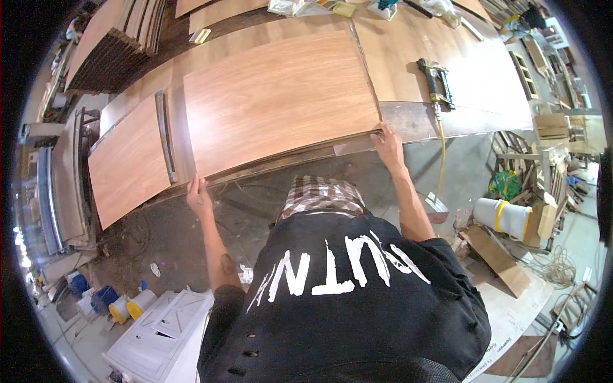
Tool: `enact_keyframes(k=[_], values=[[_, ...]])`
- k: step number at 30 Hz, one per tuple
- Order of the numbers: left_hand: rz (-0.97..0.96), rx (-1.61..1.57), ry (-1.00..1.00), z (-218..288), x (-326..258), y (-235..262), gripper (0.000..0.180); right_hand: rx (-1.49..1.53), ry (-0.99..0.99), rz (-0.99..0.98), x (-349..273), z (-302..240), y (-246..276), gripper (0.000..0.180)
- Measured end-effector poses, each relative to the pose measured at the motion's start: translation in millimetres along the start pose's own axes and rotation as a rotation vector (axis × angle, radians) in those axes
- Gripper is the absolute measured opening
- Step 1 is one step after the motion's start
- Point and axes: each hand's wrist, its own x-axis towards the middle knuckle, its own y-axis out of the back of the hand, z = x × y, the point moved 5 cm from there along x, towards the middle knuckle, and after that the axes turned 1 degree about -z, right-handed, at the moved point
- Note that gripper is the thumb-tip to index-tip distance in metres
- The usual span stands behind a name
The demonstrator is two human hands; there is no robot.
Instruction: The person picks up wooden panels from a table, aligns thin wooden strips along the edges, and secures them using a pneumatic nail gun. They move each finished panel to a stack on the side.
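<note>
- My left hand (199, 195) and right hand (387, 145) grip the near corners of the wood-grain panel (281, 99).
- Right of my right hand, a nail gun (435, 80) lies on the workbench (485, 76).

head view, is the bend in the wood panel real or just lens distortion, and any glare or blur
Head view: fisheye lens, so the wood-grain panel and the workbench edge bow toward the rim, with a black vignette around the frame; soft sheen on the panel, blown-out glare at the lower left edge; centre fairly sharp, left hand and right hand at the panel's near corners; rim clutter smeared.
</note>
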Motion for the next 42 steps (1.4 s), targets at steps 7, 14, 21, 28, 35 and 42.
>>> enact_keyframes(k=[7,14,21,28,35,42], values=[[0.093,-0.11,0.014,-13.2,-1.3,3.4,0.027,0.257,0.003,0.145,-3.1,5.0,-2.7,0.026],[0.078,0.206,-0.221,0.4,-5.2,5.5,0.023,0.183,0.037,0.174,-4.9,5.5,3.0,0.024],[0.096,0.313,-0.317,16.6,-13.0,1.9,0.025,0.048,0.138,0.262,-12.5,5.3,-2.8,0.024],[0.158,0.433,-0.48,18.5,-16.9,4.0,0.024,0.046,0.108,0.302,-10.8,8.9,-5.3,0.021],[0.121,0.492,-0.453,22.6,-16.3,3.0,0.016,0.181,-0.09,0.181,-5.8,29.5,-8.2,0.021],[0.111,0.398,-0.375,13.8,-11.4,3.2,0.014,0.022,-0.079,0.132,-2.3,25.0,-6.7,0.023]])
